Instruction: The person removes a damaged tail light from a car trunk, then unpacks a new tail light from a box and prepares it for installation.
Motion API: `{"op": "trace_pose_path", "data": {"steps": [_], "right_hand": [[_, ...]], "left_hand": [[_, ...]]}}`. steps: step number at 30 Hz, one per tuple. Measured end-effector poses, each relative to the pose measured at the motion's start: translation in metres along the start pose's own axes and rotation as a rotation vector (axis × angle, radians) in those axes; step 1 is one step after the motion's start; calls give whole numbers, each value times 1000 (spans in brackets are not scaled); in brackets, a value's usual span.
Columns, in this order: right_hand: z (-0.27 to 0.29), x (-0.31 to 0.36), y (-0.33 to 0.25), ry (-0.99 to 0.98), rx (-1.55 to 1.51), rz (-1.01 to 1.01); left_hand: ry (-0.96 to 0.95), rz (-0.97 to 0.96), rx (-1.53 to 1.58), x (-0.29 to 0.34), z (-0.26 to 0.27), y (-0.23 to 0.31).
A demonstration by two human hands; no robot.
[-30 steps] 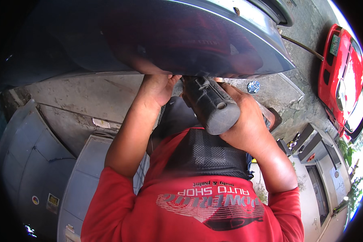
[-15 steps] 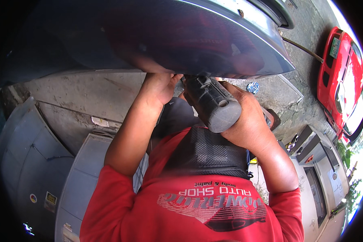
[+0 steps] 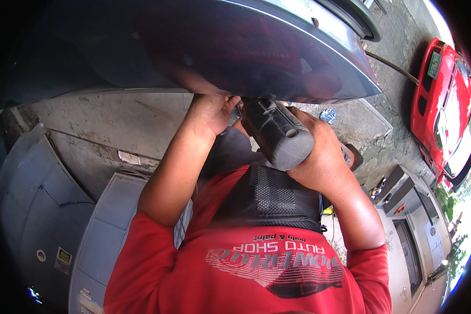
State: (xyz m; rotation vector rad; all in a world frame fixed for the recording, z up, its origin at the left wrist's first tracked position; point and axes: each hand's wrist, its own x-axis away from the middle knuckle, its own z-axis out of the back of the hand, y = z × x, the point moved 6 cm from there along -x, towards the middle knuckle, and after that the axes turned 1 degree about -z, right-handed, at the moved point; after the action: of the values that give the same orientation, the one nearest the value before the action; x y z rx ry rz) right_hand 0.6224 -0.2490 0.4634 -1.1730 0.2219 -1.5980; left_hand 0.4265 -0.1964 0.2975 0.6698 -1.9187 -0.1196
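My right hand (image 3: 322, 149) is wrapped round a black power tool (image 3: 277, 133) that looks like a cordless drill. Its rounded grey rear end faces me, and its front reaches up to the lower edge of a dark, glossy car body panel (image 3: 204, 47). Close beside the tool's front, my left hand (image 3: 210, 112) is raised to the same edge with thumb and fingers drawn together. The panel covers its fingertips, so what they pinch is hidden. The tool's tip is also out of sight.
Grey metal cabinets (image 3: 107, 225) stand at the lower left. A blue-and-white round item (image 3: 328, 115) lies on the concrete floor (image 3: 125, 115). A thin rod (image 3: 392, 65) sticks out past the panel's right end. A red car (image 3: 439, 110) is parked at far right, above a pale cabinet (image 3: 416, 230).
Both hands and the tool keep nearly the same place at the panel's edge. The whole view has shifted only slightly.
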Motion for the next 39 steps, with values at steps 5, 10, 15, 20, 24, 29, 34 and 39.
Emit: {"op": "trace_pose_path", "data": {"steps": [5,10,15,20,24,29,34,39], "right_hand": [[-1,1,0,-8,-30,-16],[-1,1,1,2,-70,-22],[-1,1,2,-14,-47,-18],[-1,0,2,-19,-63,-26],[-2,0,2,-26,-59,-18],[-4,1,2,-12,-44,-15],[-3,1,1,-4,-42,-27],[-2,-1,0,-13,-59,-20]], "left_hand": [[2,-3,22,4,-3,4],[51,6,-13,13,-9,9],[52,9,-19,14,-10,9],[45,4,-17,14,-11,10],[47,11,-21,12,-8,9],[-14,3,-6,8,-7,7],[63,23,-17,8,-3,5],[19,-24,13,12,-5,7]]}}
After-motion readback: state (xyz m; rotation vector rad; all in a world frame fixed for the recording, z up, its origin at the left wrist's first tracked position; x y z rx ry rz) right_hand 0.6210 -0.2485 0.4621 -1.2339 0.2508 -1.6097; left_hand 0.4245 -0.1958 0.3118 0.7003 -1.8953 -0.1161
